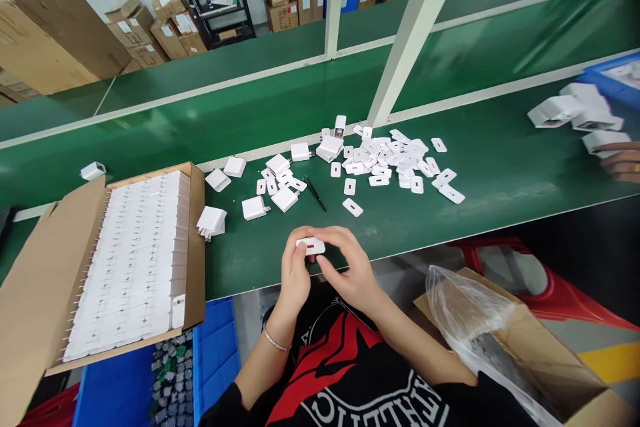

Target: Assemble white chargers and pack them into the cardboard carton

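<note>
Both hands hold one small white charger (311, 246) at the near edge of the green table (490, 167). My left hand (294, 273) grips its left end; my right hand (347, 265) covers its right side with the fingers curled over it. A little beyond lie several loose white chargers (256, 207) and a heap of small white faceplates (395, 160). Black tweezers (315, 193) lie between them.
An open cardboard box (193, 240) at the left is packed with rows of white chargers. A blue bin (215, 353) sits below it. A carton lined with a plastic bag (470, 320) stands at my right. Another person's hand (623, 161) and more chargers are at the far right.
</note>
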### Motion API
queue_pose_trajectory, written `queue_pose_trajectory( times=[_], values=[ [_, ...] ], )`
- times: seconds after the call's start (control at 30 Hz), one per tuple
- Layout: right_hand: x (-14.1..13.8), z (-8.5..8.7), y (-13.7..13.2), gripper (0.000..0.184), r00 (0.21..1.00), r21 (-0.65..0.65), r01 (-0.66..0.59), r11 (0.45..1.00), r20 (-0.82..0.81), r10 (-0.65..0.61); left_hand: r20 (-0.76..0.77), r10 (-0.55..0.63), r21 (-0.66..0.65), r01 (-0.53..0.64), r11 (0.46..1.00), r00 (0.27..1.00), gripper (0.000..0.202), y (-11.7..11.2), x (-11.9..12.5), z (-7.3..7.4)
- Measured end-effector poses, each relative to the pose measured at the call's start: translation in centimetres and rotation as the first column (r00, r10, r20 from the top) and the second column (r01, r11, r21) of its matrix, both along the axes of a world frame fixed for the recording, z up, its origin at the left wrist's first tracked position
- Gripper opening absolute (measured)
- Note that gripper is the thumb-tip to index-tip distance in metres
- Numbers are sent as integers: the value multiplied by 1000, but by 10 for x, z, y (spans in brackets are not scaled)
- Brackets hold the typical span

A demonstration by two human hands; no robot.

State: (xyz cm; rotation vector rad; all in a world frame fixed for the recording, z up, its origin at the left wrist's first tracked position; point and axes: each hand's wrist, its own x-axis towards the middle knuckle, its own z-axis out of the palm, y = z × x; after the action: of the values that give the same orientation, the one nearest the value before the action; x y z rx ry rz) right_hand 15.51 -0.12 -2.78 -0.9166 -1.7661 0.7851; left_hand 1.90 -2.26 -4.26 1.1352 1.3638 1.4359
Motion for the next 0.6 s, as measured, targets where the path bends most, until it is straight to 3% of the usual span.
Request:
queue_pose_trajectory(
  times=[0.1,0.2,0.4,0.5,0.6],
  values=[
    [-1,-7,3,32,991,-238,0,971,-132,-32,-13,-9,81,10,997,1000,37,-2,2,2],
    [-3,-10,7,28,997,-368,-64,928,-63,44,3,-1,165,0,986,1000,40,-4,5,2],
    [-4,-5,9,32,996,-352,14,936,92,20,21,-13,140,10,990,1000,61,-4,5,-1],
    [-2,-5,9,30,996,-417,-67,907,18,82,-89,-31,108,40,993,996,53,-5,2,-1],
    [-2,-11,9,26,997,-426,-74,902,-62,53,-174,-57,88,73,993,983,42,-4,-3,-5]
  ],
)
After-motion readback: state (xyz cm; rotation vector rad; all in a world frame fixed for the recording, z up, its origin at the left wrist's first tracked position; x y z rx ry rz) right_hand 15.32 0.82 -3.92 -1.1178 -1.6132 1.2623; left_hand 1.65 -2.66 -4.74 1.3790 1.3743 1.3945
